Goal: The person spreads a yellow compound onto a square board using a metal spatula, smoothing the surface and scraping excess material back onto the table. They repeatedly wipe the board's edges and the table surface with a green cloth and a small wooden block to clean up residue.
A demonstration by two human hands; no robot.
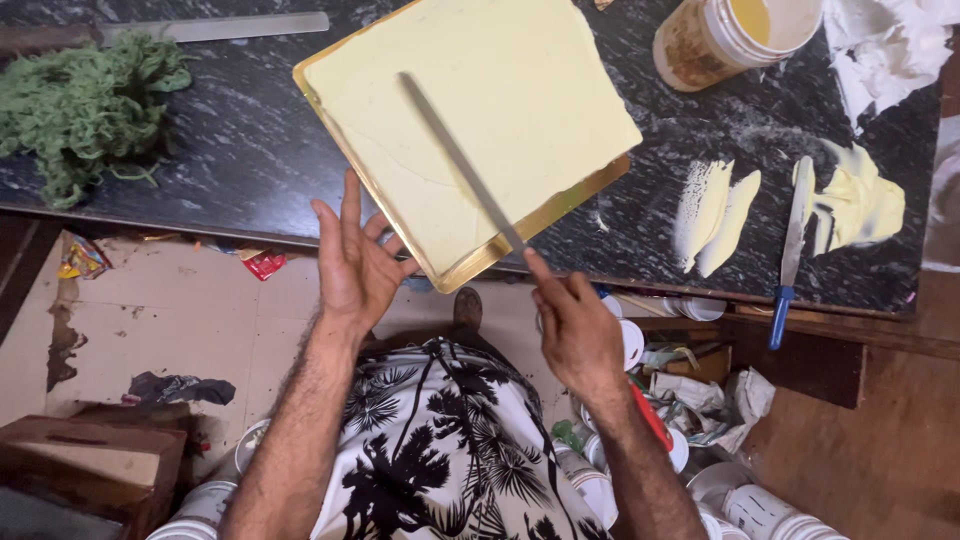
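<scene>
A square gold board (pixel 560 205) coated with pale yellow cream (pixel 480 110) lies tilted on the black marble counter (pixel 230 150), one corner past the counter's front edge. My right hand (pixel 575 325) is shut on a long flat metal spatula (pixel 455 160) whose blade rests across the cream. My left hand (pixel 350 260) is open, fingers spread, at the board's near left edge, palm toward it and fingertips close to the rim.
A tub of yellow cream (pixel 725 35) lies on its side at the back right. Smears of cream (pixel 715 210) and a blue-handled knife (pixel 792 245) sit on the right. Green fibre (pixel 85 105) lies at left, crumpled paper (pixel 885 45) at far right. White tubs (pixel 740 500) stand on the floor.
</scene>
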